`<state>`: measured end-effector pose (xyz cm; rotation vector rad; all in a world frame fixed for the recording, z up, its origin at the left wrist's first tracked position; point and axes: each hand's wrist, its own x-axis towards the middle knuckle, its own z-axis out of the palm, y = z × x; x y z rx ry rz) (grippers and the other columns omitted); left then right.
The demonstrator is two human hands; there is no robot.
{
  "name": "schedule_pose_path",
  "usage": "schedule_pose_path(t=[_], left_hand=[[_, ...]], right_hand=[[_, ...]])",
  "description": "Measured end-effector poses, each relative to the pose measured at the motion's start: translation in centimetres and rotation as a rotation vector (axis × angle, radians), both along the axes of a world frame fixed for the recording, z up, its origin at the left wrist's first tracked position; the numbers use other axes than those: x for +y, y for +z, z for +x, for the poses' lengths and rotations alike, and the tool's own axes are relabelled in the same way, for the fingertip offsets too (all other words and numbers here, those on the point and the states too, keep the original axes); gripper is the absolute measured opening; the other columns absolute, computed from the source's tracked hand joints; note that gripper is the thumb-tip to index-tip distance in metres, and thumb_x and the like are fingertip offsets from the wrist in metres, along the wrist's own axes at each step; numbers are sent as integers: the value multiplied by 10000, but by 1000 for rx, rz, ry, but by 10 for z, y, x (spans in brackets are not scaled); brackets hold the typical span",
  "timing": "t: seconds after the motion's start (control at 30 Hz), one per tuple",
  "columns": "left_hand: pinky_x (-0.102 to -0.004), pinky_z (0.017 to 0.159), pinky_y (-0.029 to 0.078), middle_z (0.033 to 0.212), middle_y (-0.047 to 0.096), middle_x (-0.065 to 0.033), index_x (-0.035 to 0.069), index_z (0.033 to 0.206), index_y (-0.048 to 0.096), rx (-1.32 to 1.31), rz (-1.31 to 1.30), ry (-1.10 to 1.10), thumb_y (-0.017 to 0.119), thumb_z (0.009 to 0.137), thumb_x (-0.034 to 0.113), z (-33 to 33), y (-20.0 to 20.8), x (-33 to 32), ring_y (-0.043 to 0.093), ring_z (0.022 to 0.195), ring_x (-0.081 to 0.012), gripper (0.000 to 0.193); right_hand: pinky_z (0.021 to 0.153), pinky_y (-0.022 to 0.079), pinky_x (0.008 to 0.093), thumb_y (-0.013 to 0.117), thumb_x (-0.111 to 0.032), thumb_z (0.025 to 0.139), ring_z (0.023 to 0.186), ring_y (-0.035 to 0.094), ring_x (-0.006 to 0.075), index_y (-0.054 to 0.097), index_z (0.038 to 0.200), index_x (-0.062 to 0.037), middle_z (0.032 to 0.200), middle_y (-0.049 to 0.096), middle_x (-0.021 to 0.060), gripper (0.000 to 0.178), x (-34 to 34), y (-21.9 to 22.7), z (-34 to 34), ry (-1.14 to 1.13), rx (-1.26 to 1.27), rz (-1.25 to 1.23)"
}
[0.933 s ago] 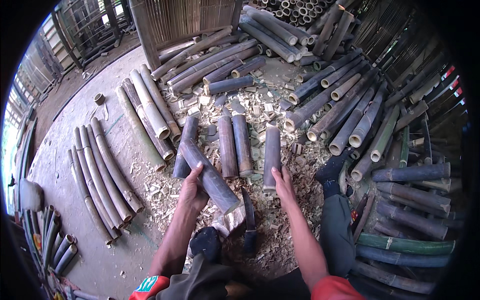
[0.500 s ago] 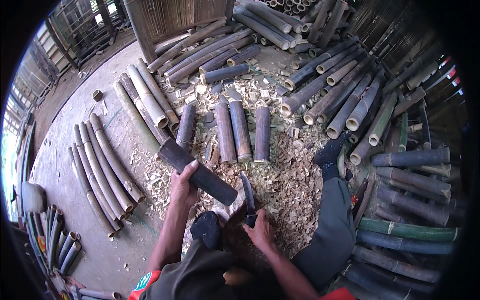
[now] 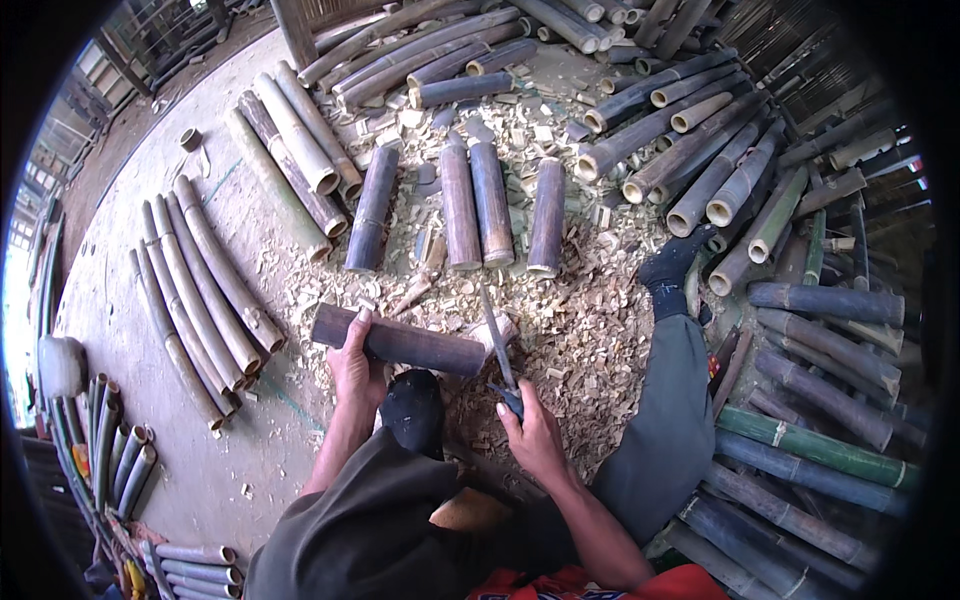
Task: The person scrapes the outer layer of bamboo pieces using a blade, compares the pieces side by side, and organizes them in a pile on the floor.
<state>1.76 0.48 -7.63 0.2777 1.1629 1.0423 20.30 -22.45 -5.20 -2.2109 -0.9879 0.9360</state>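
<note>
My left hand [image 3: 356,372] is wrapped round a dark, short bamboo section [image 3: 425,347], thumb on top. It lies almost level across the view, tilted slightly down to the right. My right hand [image 3: 538,435] grips the dark handle of a long knife [image 3: 497,335], whose narrow blade points away from me. That blade stands just past the section's right end; whether they touch I cannot tell. Behind them shows a pale wooden block [image 3: 484,329], partly hidden. Beyond, several cut bamboo sections [image 3: 462,208] lie on the chips, pointing away.
Wood chips [image 3: 590,340] cover the ground around my dark-covered feet [image 3: 412,410]. Long bamboo poles [image 3: 225,275] lie in rows at left. More poles [image 3: 640,150] are piled at the back and right, with green ones [image 3: 800,445] beside my right leg.
The bamboo section in my left hand has turned from a steep slant to nearly level. My right hand and knife have shifted slightly right. The view has tilted down.
</note>
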Motion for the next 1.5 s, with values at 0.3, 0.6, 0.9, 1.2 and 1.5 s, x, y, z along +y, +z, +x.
schedule_pose_path(t=[0.3, 0.6, 0.9, 1.2, 1.5], left_hand=[[-396, 725, 604, 980, 710, -91, 13, 1201, 625, 3, 101, -90, 893, 872, 160, -3, 4, -4, 715, 832, -215, 449], [-404, 911, 606, 1070, 720, -111, -26, 1192, 657, -25, 198, -87, 860, 874, 47, 3, 10, -2, 725, 963, -231, 384], [-401, 919, 597, 1086, 744, -138, -23, 1198, 658, -34, 328, -143, 868, 850, 26, 5, 13, 0, 729, 966, -242, 408], [-378, 885, 609, 1046, 744, -123, -40, 1169, 660, 80, 285, -94, 893, 824, 24, 8, 19, -3, 737, 910, -216, 421], [-382, 954, 600, 1114, 728, -126, -13, 1235, 619, -10, 398, -259, 879, 815, 19, -9, 15, 2, 731, 1002, -227, 494]], right_hand=[[678, 608, 518, 652, -285, 1072, 859, 751, 468, 405, 1545, 42, 1093, 733, 282, 626, 16, 33, -2, 67, -134, 382], [661, 557, 553, 673, -267, 1058, 814, 713, 499, 514, 1230, 10, 891, 708, 269, 363, 26, 36, -1, 90, -195, 110], [656, 569, 558, 653, -267, 1062, 809, 717, 484, 491, 1134, -13, 969, 697, 286, 310, 37, 35, -11, 124, -260, -17], [687, 600, 505, 649, -256, 1067, 856, 764, 423, 503, 1164, -8, 973, 728, 266, 304, 36, 43, -12, 80, -269, 257], [677, 585, 529, 646, -274, 1073, 850, 744, 466, 495, 1235, -4, 929, 717, 277, 349, 31, 37, -6, 92, -198, 283]])
